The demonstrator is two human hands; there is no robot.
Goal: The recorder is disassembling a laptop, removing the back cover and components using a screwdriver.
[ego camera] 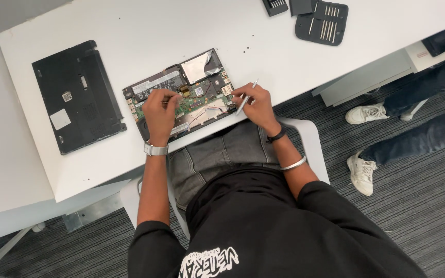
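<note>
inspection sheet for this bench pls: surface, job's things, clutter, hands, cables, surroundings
Surface: white desk.
Job's things: opened laptop base with bare green circuit board; thin silver screwdriver.
Clutter: removed black laptop bottom cover lying apart to one side; black tool roll with bits; small loose screws.
Hands: left hand on the board; right hand holds the screwdriver.
Cables: thin wires inside the laptop.
Surroundings: white chair, grey striped carpet, another person's legs in white trainers.

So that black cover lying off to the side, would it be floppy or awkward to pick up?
The cover is a thin, wide panel, so probably light and slightly bendy rather than floppy. It lies flat on the smooth white table, so it would likely slide when pushed and need a fingernail under an edge to lift.
</note>
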